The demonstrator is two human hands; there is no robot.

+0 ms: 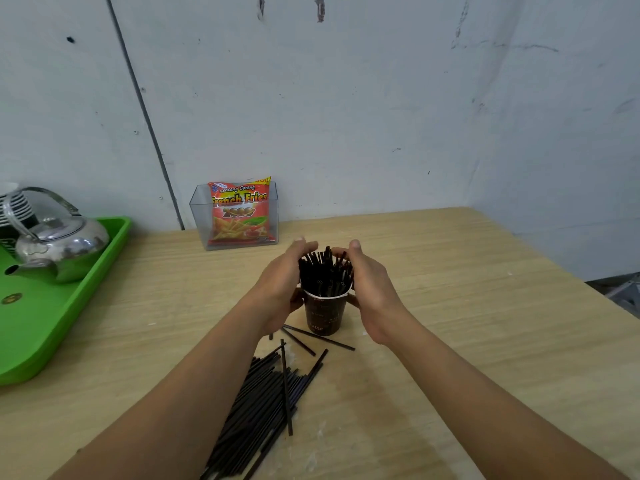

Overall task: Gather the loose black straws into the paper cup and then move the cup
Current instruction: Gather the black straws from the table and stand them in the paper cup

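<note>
left hand [282, 284] | right hand [372, 287] | grips spread, pressing straws [323, 275] (upright in paper cup [323, 315])

So the paper cup [323, 315] is a dark brown one with "Latte" printed low on the side and a white inside. It stands upright on the counter [450, 306]. It's stuffed with thin black straws [325, 271] that stick up past the rim and fan out a bit at the top. A hand is cupped against each side of that bunch.

Just in front of the cup there's a big loose pile of straws [259, 414] lying flat, mostly lined up on one diagonal. One straw [286, 386] lies across the pile, and a couple of strays [318, 337] sit right at the cup's base.
</note>
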